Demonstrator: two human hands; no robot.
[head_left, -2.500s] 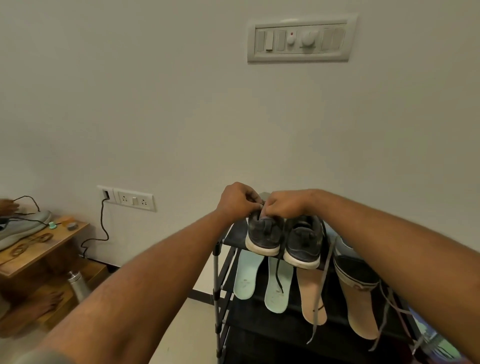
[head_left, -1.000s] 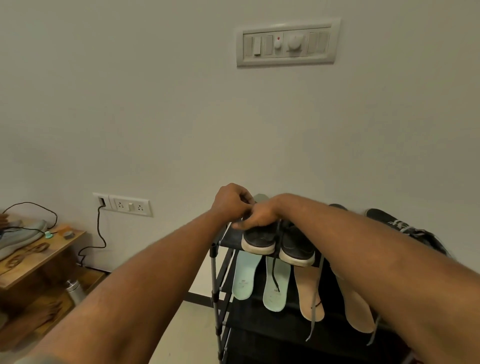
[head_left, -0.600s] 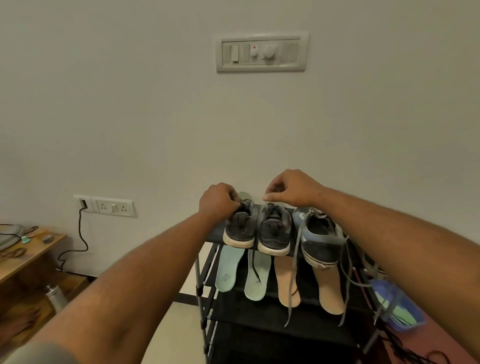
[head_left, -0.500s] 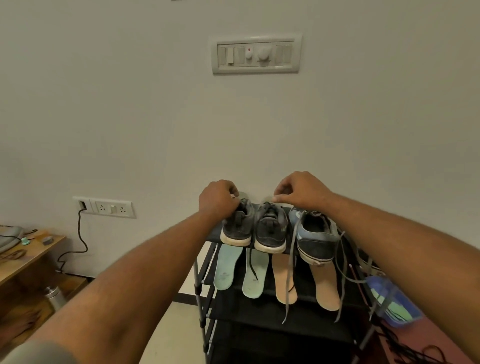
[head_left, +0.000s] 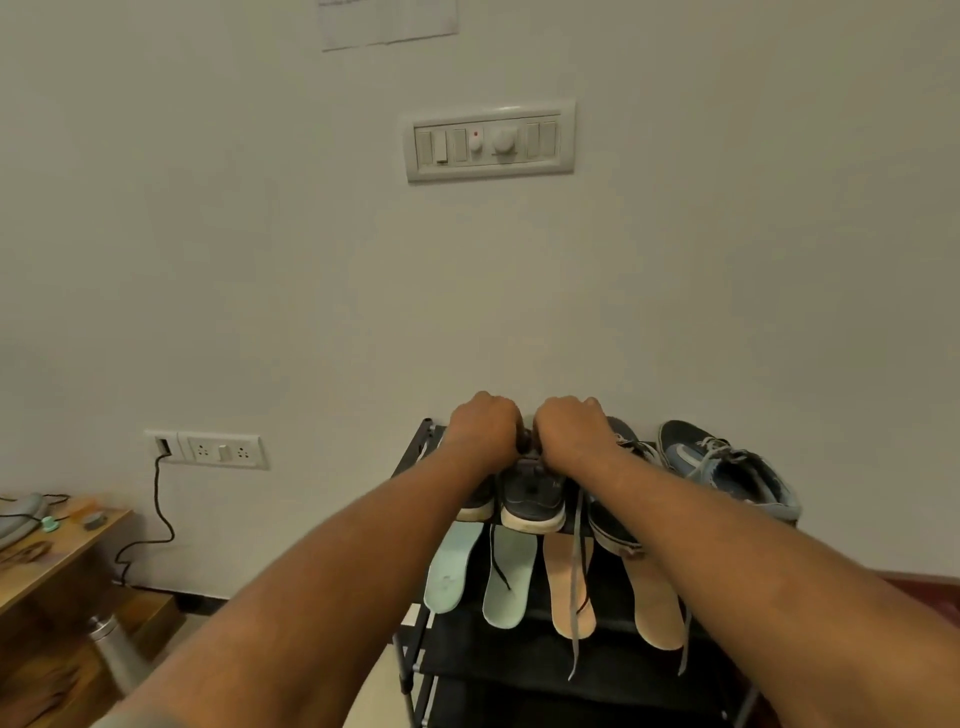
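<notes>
Against a pale wall, on the top shelf of the black shoe rack (head_left: 509, 662), my left hand (head_left: 483, 428) and right hand (head_left: 571, 431) have drawn together again (apart half a second ago). Both curl tight on the white-soled dark shoe (head_left: 532, 499). Lacing resumes, I judge, though what they pinch is hidden.

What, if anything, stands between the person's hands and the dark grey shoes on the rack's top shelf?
Nothing visible does. The left hand and right hand are curled over the far ends of the dark grey shoes, in contact with them.
</notes>
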